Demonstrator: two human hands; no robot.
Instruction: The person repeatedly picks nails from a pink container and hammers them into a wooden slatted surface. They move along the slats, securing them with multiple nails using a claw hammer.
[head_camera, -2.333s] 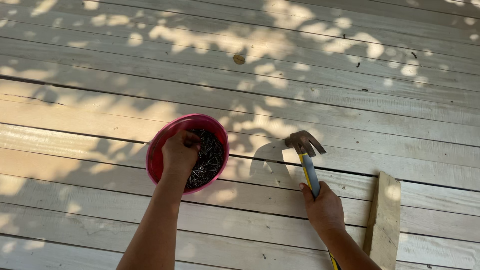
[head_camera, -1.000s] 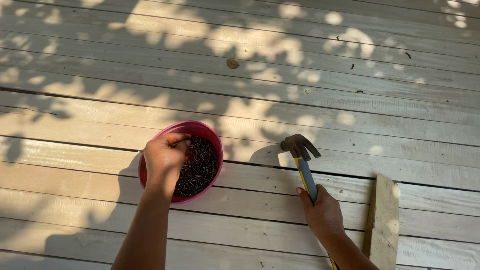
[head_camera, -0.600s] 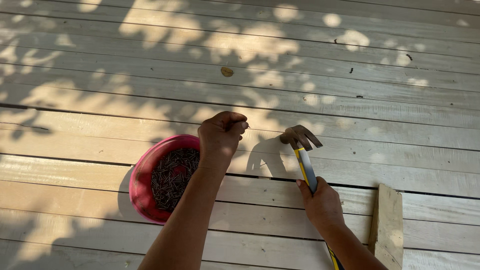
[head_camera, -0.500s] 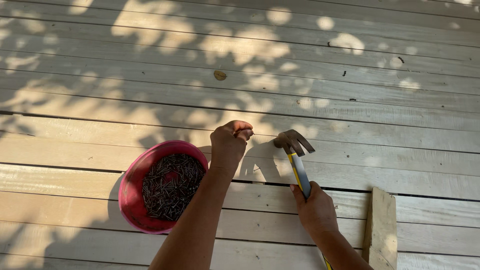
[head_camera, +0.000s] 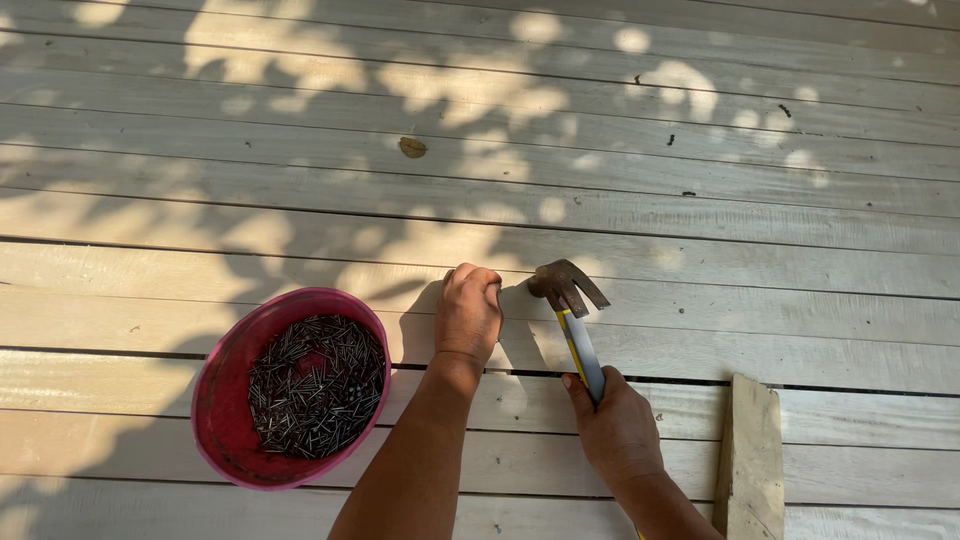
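My left hand (head_camera: 468, 308) is closed in a pinch against a pale deck board (head_camera: 760, 268), fingers curled as if on a small nail, though the nail itself is too small to see. My right hand (head_camera: 614, 432) grips the blue and yellow handle of a claw hammer (head_camera: 570, 310). The hammer's dark metal head rests close beside the left hand's fingertips. A pink bowl (head_camera: 222, 376) full of dark nails (head_camera: 315, 382) stands on the boards just left of my left forearm.
Grey-white wooden deck boards run left to right, dappled with leaf shadows. A short offcut of plank (head_camera: 751, 460) lies at the lower right. A dry leaf (head_camera: 411, 147) sits on a board farther away.
My left hand came out of the bowl of nails and moved right to the board beside the hammer head. The view shifted, so the bowl now sits farther left.
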